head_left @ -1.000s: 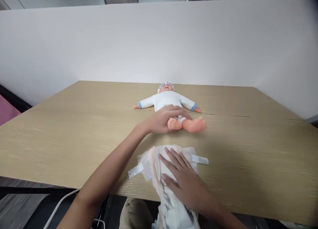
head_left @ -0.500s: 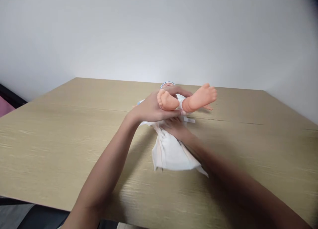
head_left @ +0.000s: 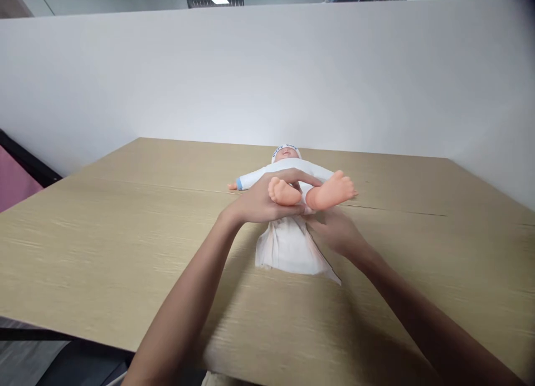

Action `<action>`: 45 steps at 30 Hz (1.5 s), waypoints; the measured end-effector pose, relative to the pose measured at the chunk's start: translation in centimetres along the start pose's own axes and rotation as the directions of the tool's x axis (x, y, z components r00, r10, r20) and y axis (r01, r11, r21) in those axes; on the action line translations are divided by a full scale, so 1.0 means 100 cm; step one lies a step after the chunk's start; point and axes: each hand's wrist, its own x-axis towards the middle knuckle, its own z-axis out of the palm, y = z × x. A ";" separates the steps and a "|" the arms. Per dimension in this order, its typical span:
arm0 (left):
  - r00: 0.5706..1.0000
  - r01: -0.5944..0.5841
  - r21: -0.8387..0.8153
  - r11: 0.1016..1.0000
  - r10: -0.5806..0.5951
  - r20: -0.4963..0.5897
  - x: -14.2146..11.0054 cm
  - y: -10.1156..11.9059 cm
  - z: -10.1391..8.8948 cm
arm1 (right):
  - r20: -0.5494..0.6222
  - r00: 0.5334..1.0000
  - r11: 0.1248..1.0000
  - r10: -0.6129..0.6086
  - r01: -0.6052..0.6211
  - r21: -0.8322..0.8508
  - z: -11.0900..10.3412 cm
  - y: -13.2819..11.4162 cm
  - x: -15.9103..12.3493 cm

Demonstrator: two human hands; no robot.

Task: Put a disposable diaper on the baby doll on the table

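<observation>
Left hand (head_left: pixel 259 199) clamps the doll (head_left: pixel 298 164) by its legs (head_left: pixel 332 193); right hand (head_left: pixel 337 230) below them, its grip hidden — best hold them high while centring the diaper (head_left: pixel 290 252) beneath.

Diffuse light, shadows on tabletop (head_left: pixel 104 246), slight blur

The far end of the white, flared diaper (head_left: pixel 288 249) is hidden behind the bare left hand (head_left: pixel 259 201). The white-clothed plastic doll (head_left: pixel 307 167) partly covers the bare right hand (head_left: pixel 338 232).

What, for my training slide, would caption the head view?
Left hand holds a doll by the legs; right hand is beside the diaper.
</observation>
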 end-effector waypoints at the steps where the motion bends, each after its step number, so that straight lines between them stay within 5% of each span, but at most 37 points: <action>1: 1.000 -0.002 -0.004 1.000 0.002 0.004 -0.002 -0.001 0.006 | -0.072 0.997 1.000 0.014 -0.016 -0.020 -0.007 -0.006 -0.011; 5: 0.999 -0.041 -0.014 0.999 0.042 0.018 -0.012 -0.001 0.030 | -0.194 0.971 0.986 -0.142 0.155 0.056 -0.021 -0.022 -0.033; 9: 0.997 -0.073 0.111 0.991 0.072 0.011 -0.038 -0.005 0.040 | -0.022 0.939 0.931 -0.344 0.344 0.123 -0.028 -0.006 -0.039; 12: 0.991 -0.100 0.276 0.956 0.071 0.113 -0.072 -0.016 0.034 | 0.079 0.892 0.895 -0.445 0.442 0.057 -0.033 0.024 -0.046; 19: 0.941 -0.185 0.442 0.878 0.029 0.336 -0.124 -0.063 0.022 | 0.258 0.851 0.805 -0.457 0.519 -0.288 -0.017 0.080 -0.059; 29: 0.928 -0.182 0.474 0.862 -0.009 0.373 -0.123 -0.073 0.024 | 0.374 0.800 0.772 -0.469 0.577 -0.265 -0.030 0.070 -0.065; 36: 0.900 -0.181 0.436 0.882 -0.031 0.435 -0.116 -0.067 0.022 | 0.390 0.865 0.876 -0.316 0.424 -0.229 -0.046 0.043 -0.064; 45: 0.961 0.104 0.572 0.814 -0.229 0.151 -0.107 -0.037 0.063 | 0.239 0.929 0.825 -0.281 0.361 -0.434 0.003 0.010 -0.093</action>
